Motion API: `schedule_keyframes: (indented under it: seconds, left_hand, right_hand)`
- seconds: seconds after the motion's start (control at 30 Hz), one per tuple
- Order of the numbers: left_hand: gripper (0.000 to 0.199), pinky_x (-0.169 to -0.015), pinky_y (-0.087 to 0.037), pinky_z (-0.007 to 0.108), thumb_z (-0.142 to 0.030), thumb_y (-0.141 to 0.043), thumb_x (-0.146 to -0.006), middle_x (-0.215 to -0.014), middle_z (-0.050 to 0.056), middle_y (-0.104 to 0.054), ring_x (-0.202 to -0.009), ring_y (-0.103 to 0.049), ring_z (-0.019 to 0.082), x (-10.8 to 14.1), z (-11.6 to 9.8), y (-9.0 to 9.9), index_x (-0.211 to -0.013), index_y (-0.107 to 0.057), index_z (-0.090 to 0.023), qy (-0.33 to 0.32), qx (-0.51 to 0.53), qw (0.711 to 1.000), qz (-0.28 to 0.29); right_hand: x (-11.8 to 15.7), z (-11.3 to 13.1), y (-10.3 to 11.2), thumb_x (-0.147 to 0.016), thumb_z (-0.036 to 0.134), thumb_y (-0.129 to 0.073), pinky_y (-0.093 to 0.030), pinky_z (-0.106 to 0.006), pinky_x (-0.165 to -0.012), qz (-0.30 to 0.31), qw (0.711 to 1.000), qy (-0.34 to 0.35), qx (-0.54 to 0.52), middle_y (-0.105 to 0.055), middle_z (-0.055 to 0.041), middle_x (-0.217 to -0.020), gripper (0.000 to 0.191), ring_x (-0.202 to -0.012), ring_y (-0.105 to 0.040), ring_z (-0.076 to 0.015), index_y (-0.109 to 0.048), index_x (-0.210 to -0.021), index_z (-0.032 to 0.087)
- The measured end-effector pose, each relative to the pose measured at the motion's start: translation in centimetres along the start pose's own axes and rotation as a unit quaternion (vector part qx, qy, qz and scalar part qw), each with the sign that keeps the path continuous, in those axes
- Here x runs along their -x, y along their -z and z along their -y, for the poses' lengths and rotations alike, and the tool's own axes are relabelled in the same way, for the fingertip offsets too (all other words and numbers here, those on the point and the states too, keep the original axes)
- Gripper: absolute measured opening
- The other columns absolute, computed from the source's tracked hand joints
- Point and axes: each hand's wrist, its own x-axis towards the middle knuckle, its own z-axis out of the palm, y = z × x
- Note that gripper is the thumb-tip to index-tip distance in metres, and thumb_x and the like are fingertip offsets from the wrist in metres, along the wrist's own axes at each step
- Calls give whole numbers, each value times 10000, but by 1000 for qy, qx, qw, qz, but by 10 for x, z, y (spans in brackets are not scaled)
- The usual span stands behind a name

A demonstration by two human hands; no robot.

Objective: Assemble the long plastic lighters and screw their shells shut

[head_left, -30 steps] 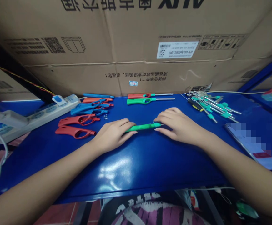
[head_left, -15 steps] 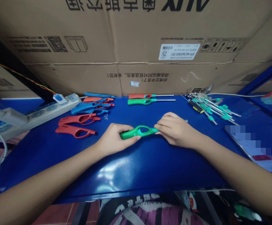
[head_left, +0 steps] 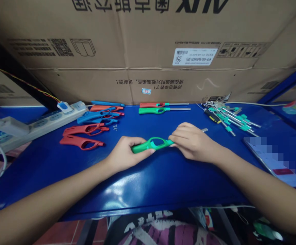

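Low over the blue table, my left hand point(head_left: 126, 153) is wrapped round the handle end of a green lighter point(head_left: 160, 143), its thumb lying below the trigger opening. My right hand point(head_left: 195, 143) is closed round the same lighter's front end and metal tube; the tube's tip pokes out past the knuckles. Behind them lie a red lighter point(head_left: 151, 105) and another green lighter point(head_left: 151, 111), side by side with their tubes pointing right. Several red, blue and orange handle shells point(head_left: 80, 142) are on the left, near a few small screws point(head_left: 115, 127).
A white power strip point(head_left: 49, 120) with plugs runs along the left. At the back right, metal tubes with teal parts point(head_left: 233, 117) lie beside a black-and-yellow screwdriver point(head_left: 212, 116). A tablet-like device point(head_left: 278, 165) is at the right. A large cardboard box point(head_left: 99, 54) stands behind the table point(head_left: 127, 190).
The green lighter has shifted very slightly to the right in my hands, and a bit more of the metal tube shows beyond my right hand. Both hands keep their hold.
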Motion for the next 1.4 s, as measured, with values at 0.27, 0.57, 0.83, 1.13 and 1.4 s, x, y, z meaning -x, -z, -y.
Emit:
schedule_keyframes:
  seconds: [0.27, 0.57, 0.83, 1.13, 1.4]
  left_hand:
    - [217, -624, -496, 215, -355, -702, -882, -791, 32, -753, -625, -662, 125, 4, 7, -3, -915, -730, -143, -188, -157, 965, -95]
    - [353, -780, -520, 344, -484, -529, -985, -1077, 54, -714, -923, -674, 239, -4, 12, 0, -1162, -649, -203, -119, -305, 945, -19]
    - [352, -953, -463, 432, -408, -512, -1011, -1122, 94, -612, -1009, -551, 254, -12, 22, 2, -1243, -629, -170, -129, -248, 960, 31]
    - [346, -834, -480, 399, -350, -553, -995, -981, 101, -578, -931, -528, 248, -4, 24, -7, -1233, -676, -131, -139, -214, 967, -3]
    - [419, -920, -480, 435, -447, -516, -1005, -1125, 99, -608, -1029, -553, 259, -9, 20, -6, -1323, -627, -199, -139, -246, 959, 30]
  right_hand:
    - [1, 0, -5, -994, 176, -480, -486, -382, -784, 3, 1000, -12, -12, -707, -114, -834, 205, -779, -626, -208, -674, -1002, 110]
    - [7, -17, -14, -1023, 277, -471, -503, -338, -806, 102, 981, -119, -116, -639, -103, -976, 199, -903, -609, -217, -625, -1080, 163]
    - [13, -29, -5, -975, 312, -567, -451, -295, -701, 136, 961, -206, -127, -636, -61, -942, 123, -830, -594, -195, -584, -953, 193]
    - [16, -29, -15, -1027, 331, -460, -413, -305, -700, 150, 981, -106, -65, -631, -73, -846, 238, -775, -574, -199, -598, -908, 177]
    - [6, -19, 12, -954, 355, -586, -420, -296, -680, 229, 945, -227, -60, -679, -58, -967, 152, -848, -622, -206, -633, -964, 211]
